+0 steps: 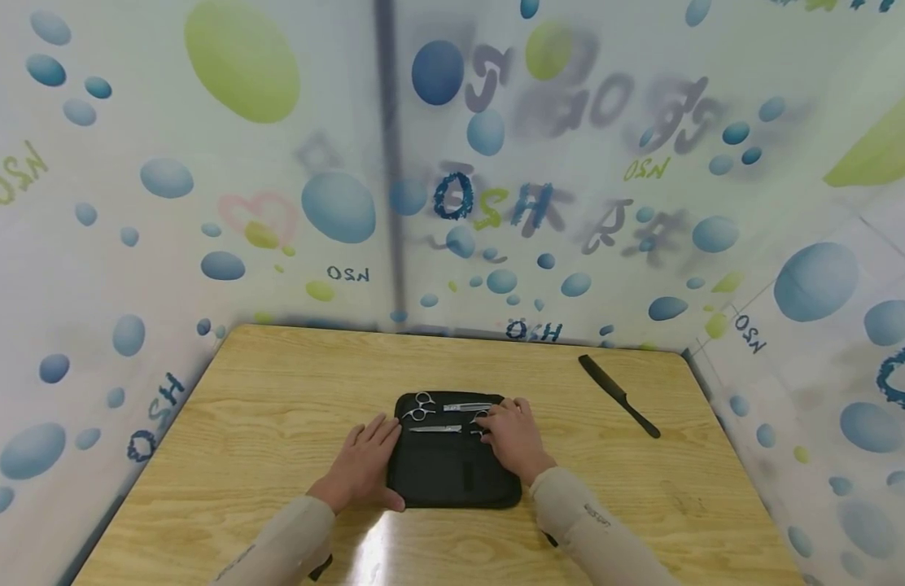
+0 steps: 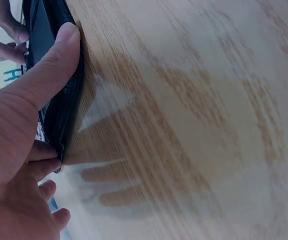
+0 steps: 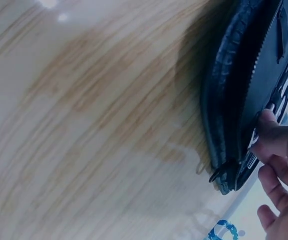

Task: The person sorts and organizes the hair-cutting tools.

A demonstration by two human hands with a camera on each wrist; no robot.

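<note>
A black zip case [image 1: 438,480] lies on the table with two pairs of silver scissors across its upper half. The upper scissors [image 1: 421,406] have their finger rings at the left; the lower scissors [image 1: 434,429] point their blades left. My right hand [image 1: 517,439] is over the case's right side, its thumb and fingers pinching the lower pair's rings, which it partly hides. Along the left edge rests my left hand [image 1: 360,465], fingers extended. In the left wrist view its thumb [image 2: 51,70] lies straight over the case's zipped border.
A black comb [image 1: 617,396] with a long handle lies at the right of the wooden table [image 1: 277,382]. Walls printed with blue and green bubbles [image 1: 338,207] stand close behind the table and at both sides.
</note>
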